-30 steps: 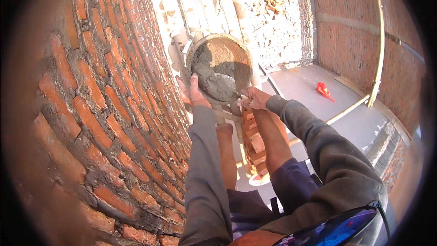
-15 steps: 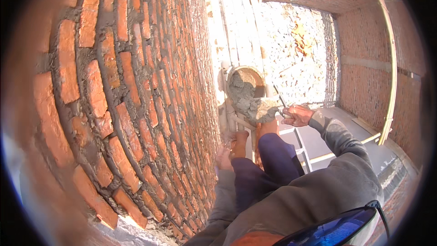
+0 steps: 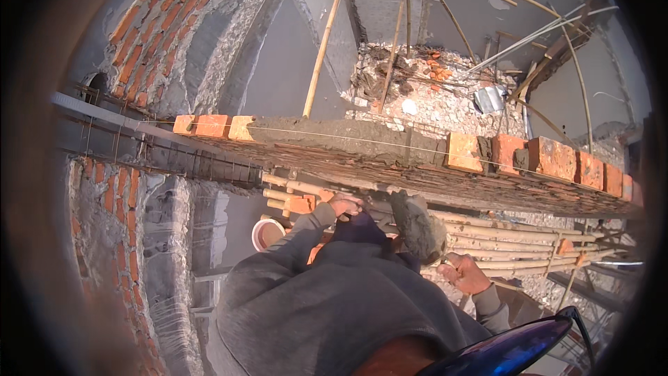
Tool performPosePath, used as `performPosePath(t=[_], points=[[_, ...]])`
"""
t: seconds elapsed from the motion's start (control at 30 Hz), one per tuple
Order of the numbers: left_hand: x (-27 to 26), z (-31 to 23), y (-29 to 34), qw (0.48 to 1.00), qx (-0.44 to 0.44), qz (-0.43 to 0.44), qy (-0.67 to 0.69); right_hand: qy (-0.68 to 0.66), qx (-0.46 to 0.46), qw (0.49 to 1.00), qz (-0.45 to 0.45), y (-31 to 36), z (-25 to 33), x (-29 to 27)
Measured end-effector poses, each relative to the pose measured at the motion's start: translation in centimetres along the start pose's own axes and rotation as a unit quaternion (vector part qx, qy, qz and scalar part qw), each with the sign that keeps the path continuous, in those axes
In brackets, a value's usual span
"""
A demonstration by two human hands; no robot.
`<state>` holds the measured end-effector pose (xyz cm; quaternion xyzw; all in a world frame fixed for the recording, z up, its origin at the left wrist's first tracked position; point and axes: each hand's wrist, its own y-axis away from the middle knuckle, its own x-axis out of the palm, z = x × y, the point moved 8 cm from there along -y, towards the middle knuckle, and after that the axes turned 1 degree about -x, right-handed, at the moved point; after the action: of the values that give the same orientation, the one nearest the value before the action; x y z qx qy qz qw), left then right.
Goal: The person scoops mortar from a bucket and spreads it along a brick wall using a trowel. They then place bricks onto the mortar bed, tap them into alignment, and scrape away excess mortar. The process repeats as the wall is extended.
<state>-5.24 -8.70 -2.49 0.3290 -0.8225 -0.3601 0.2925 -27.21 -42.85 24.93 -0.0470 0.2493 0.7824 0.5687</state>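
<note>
Fingers of right hand (image 3: 465, 273) clenched around handle of trowel (image 3: 419, 225), right of frame centre; blade heaped with grey mortar, tilted up toward brick wall (image 3: 487, 157). Left hand (image 3: 345, 203) at frame centre, fingers curled against underside of wall; grasp unclear. Mortar bed (image 3: 334, 132) along wall top, upper centre. White bucket (image 3: 267, 234) lower left of hands. Bamboo scaffold poles (image 3: 501, 240) to right.
</note>
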Motion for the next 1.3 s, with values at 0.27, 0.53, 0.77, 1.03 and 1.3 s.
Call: performPosePath(t=[0.27,0.53,0.77,1.03,1.3], points=[[-14.8,-0.7,12.9,0.711,0.346,-0.362,0.494,-0.119,0.027,0.958,0.259,-19.8,13.2,3.1],[-27.6,-10.6,20.7,0.461,0.514,-0.469,0.550,-0.117,0.005,0.963,0.241,-38.4,23.7,11.6],[-31.2,-15.5,18.8,0.417,0.521,-0.370,0.646,0.312,-0.228,0.922,-0.023,-47.4,30.1,17.1],[-29.5,-18.2,20.6,0.390,0.585,-0.323,0.634,0.352,-0.184,0.918,0.004,-47.2,29.2,20.4],[-27.4,-17.0,18.8,0.442,0.533,-0.333,0.640,0.291,-0.286,0.911,-0.051,-44.9,29.5,18.9]])
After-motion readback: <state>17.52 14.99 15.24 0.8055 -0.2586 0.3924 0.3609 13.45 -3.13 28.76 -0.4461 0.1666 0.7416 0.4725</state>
